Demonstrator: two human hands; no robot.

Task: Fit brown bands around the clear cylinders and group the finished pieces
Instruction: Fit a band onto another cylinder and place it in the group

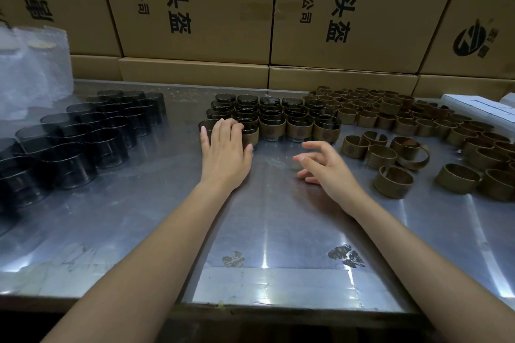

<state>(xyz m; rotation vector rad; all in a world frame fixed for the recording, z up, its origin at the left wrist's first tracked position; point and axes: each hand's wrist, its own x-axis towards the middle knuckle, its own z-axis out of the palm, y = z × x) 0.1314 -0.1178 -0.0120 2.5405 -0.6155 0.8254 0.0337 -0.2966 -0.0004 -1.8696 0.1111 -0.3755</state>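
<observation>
I see the left hand (226, 145) lying palm down over the front-left corner of the block of finished pieces (274, 117), its fingers curved over the top of one banded cylinder (249, 133) and the thumb against that cylinder's front; it grips this piece, which stands upright on the metal table (278, 245) touching its neighbours. The right hand (324, 166) hovers just above the table, in front of the block, fingers spread and loosely bent, holding nothing.

The finished pieces stand in tight rows at mid-table, each with a brown band round its lower half. To the left, well apart from them, I note a group of bare clear cylinders (83, 131), upright in diagonal rows. To the right lie the loose brown bands (390, 117), a dense field at the back and a few scattered ones (393, 181) nearer the right hand, some open-ended.

Cardboard boxes (195, 8) line the table's far edge; a clear plastic bag (33, 69) sits at the far left
</observation>
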